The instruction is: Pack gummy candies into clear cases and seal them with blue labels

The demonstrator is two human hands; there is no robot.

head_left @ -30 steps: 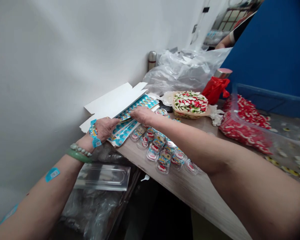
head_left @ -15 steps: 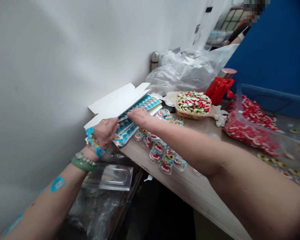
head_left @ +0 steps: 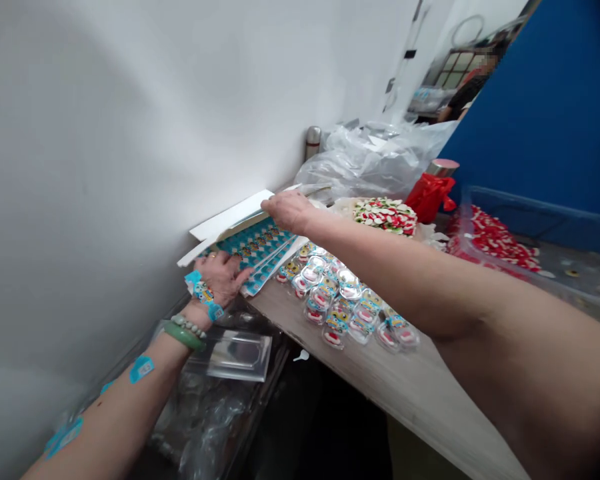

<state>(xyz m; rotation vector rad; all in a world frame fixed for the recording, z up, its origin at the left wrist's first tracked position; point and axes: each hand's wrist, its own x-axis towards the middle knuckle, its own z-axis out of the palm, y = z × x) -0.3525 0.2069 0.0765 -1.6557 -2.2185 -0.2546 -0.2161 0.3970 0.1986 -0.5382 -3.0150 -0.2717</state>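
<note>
A stack of blue printed sticker sheets (head_left: 263, 243) lies in an open white cardboard box (head_left: 235, 213) against the wall. My left hand (head_left: 220, 277) rests on the near left part of the sheets, fingers spread. My right hand (head_left: 287, 210) is closed at the far edge, pinching the raised white cardboard flap; its fingertips are partly hidden. Blue stickers cling to my left wrist and forearm, above a green bangle. Close to the sheets stand several small clear plastic packs (head_left: 337, 313) with blue labels and red-and-white candies inside.
Behind my right forearm is a tub of red, white and green candies (head_left: 385, 215). A large clear bin (head_left: 530, 200) holds red-and-white pieces. Plastic bags (head_left: 370, 160), a steel flask (head_left: 313, 141) and a red bag (head_left: 430, 197) stand farther back. Clear plastic lids (head_left: 243, 353) lie below left.
The cardboard flap is lifted back, showing more of the sticker sheets. My right hand has moved up and away with its edge; my left hand has let go and spread onto the sheets.
</note>
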